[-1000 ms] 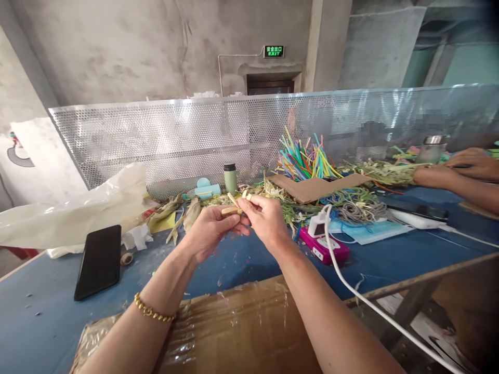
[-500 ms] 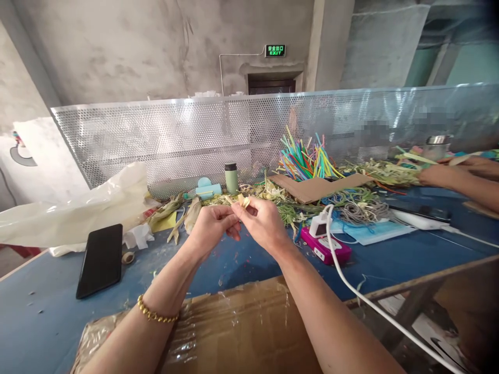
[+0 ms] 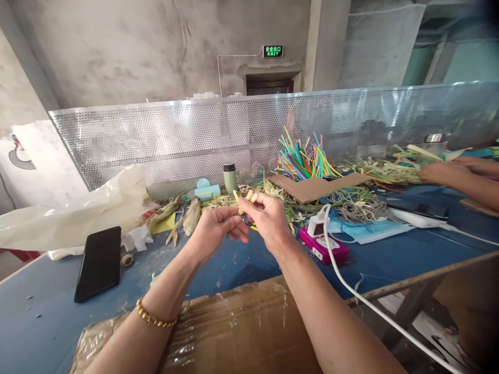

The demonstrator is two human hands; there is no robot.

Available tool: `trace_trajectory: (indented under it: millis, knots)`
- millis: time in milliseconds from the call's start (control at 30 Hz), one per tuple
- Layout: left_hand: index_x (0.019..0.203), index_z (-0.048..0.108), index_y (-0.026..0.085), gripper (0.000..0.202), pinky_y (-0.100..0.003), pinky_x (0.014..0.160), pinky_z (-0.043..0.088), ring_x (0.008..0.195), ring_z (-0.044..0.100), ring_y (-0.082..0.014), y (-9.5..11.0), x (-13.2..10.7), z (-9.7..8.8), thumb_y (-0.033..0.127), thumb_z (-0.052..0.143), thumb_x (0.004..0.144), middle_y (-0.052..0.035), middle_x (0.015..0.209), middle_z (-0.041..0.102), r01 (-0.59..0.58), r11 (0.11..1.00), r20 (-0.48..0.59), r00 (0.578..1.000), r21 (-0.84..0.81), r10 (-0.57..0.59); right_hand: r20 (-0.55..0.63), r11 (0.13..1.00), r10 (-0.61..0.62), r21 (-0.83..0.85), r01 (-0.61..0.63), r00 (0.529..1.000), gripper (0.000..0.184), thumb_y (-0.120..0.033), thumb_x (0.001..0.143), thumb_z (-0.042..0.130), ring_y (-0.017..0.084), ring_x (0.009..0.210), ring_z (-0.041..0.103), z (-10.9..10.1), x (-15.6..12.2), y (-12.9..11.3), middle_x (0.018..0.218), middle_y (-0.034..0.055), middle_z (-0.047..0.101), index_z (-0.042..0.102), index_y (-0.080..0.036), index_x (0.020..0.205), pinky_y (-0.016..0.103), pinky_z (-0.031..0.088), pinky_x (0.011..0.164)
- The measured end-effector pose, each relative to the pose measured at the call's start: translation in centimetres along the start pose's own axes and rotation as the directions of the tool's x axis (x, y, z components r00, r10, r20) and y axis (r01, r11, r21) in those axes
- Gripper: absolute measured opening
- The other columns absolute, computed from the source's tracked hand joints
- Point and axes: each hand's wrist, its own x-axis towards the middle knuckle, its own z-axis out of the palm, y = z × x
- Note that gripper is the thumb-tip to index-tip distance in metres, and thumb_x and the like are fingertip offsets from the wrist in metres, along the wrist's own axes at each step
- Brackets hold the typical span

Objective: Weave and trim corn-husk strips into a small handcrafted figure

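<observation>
Right hand [image 3: 270, 217] pinched closed, thumb against fingers, pale yellow strips [image 3: 253, 198] poking up from its grip. Left hand [image 3: 210, 231] just beside, fingers partly curled; cannot tell whether its fingertips hold strips too. Strips raised over blue bench [image 3: 241, 267]. Beyond hands, green bottle [image 3: 231, 182] upright near plant scraps [image 3: 273, 192]. Black phone [image 3: 98, 264] lying well off to left; magenta box [image 3: 329, 252] to right, white plug [image 3: 317, 225] at its top. Cardboard [image 3: 241, 327] at near edge.

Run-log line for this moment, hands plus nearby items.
right hand: pinching pale yellow strips; left hand: curled close by; magenta box: right of hands; black phone: left, on blue table
</observation>
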Motion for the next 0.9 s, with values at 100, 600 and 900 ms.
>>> trace_trajectory:
  millis: [100, 600, 900]
  knots:
    - [0.086, 0.069, 0.011, 0.017, -0.029, 0.062, 0.048, 0.063, 0.070, -0.0189, -0.1, -0.1, 0.0, 0.026, 0.062, 0.083, -0.0093, 0.075, 0.073, 0.033, 0.997, 0.021, 0.999, -0.071, -0.032, -0.040, 1.000, 0.007, -0.029, -0.008, 0.999, 0.032, -0.035, 0.075, 0.068, 0.009, 0.050, 0.039, -0.2, 0.2, 0.1, 0.051, -0.0052, 0.042, 0.048, -0.018, 0.056, 0.024, 0.031, 0.049]
    - [0.074, 0.071, 0.013, 0.014, -0.028, 0.070, 0.046, 0.072, 0.064, -0.0159, -0.3, -0.1, 0.7, 0.026, 0.067, 0.078, -0.0072, 0.076, 0.074, 0.026, 0.999, -0.078, 0.997, 0.034, -0.023, -0.094, 0.996, -0.009, -0.088, 0.001, 0.996, 0.033, -0.040, 0.075, 0.068, 0.009, 0.047, 0.039, 0.3, 0.2, 1.2, 0.050, -0.0048, 0.044, 0.049, -0.019, 0.057, 0.023, 0.030, 0.044]
    - [0.074, 0.072, 0.014, 0.015, -0.030, 0.070, 0.047, 0.065, 0.063, -0.0156, -0.5, 0.1, 0.1, 0.025, 0.065, 0.080, -0.0051, 0.066, 0.072, -0.035, 0.998, -0.198, 0.980, -0.046, 0.025, -0.040, 0.983, -0.048, -0.181, 0.040, 0.998, 0.043, -0.055, 0.082, 0.060, 0.011, 0.051, 0.045, 0.3, 0.0, 0.5, 0.053, -0.0021, 0.051, 0.058, -0.017, 0.061, 0.024, 0.033, 0.050]
